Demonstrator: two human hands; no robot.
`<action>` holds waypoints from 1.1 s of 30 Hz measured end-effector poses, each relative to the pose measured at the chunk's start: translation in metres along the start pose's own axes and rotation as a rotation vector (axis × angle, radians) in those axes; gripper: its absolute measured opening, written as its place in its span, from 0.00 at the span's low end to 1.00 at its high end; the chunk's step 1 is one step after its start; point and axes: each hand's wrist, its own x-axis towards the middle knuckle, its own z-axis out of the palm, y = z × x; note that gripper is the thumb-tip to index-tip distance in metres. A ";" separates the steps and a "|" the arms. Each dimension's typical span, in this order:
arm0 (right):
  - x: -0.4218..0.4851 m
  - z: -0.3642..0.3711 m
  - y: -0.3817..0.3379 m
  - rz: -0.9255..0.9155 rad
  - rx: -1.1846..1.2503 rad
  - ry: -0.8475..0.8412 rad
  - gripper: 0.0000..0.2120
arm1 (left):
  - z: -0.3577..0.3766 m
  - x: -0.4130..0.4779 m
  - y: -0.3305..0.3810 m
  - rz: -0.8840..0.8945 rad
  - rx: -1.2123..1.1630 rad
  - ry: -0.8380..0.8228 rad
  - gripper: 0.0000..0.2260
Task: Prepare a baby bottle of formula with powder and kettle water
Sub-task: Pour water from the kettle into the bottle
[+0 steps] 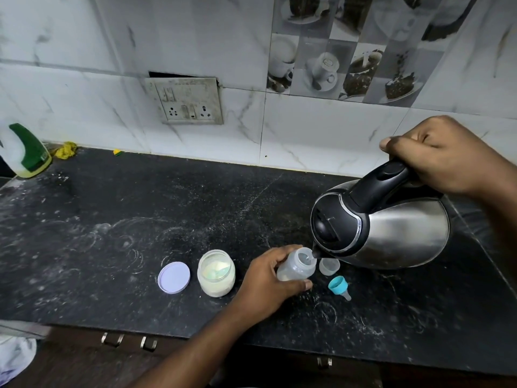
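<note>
The right hand (447, 155) wraps the black handle of the steel kettle (391, 225), tipped with its spout at the baby bottle's (296, 266) open mouth. The left hand (268, 284) curls round that bottle on the black counter (140, 219), beside the open powder jar (216, 273).

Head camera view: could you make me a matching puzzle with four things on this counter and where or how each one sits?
Things:
1. silver steel kettle with black handle
2. clear plastic baby bottle
3. round lilac lid
4. teal-ringed bottle teat

States:
A. lies flat, left of the open powder jar
B. gripped by the left hand
C. tilted, held by the right hand
D. lies on its side on the black counter, right of the bottle

Pairs: 1-C, 2-B, 3-A, 4-D.
</note>
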 end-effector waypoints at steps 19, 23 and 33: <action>0.006 -0.004 -0.002 -0.056 -0.102 0.006 0.27 | 0.004 0.000 -0.003 0.016 0.019 0.008 0.27; 0.008 -0.003 -0.001 -0.062 -0.110 0.003 0.27 | 0.003 0.000 -0.004 0.012 0.017 -0.001 0.28; 0.013 -0.004 0.001 -0.094 -0.151 0.003 0.28 | 0.000 0.001 -0.007 0.017 0.017 0.021 0.27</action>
